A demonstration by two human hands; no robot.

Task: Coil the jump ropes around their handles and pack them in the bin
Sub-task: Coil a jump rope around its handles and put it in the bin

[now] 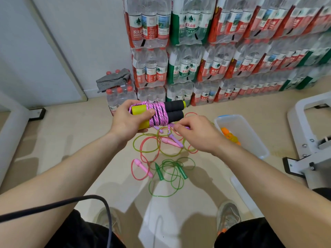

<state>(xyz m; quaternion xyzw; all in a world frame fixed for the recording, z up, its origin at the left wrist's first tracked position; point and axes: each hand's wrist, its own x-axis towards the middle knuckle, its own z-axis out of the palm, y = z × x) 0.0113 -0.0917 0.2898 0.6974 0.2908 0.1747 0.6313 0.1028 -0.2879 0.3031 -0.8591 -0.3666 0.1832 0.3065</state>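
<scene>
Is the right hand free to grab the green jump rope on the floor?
Probably not yet: the right hand pinches the loose end of the pink rope that the left hand holds coiled round its handles. Nothing covers the green jump rope, so after letting go the way looks open.

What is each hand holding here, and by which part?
The left hand grips the coiled pink jump rope at its handles' yellow ends; the right hand pinches the rope's loose tail.
</scene>
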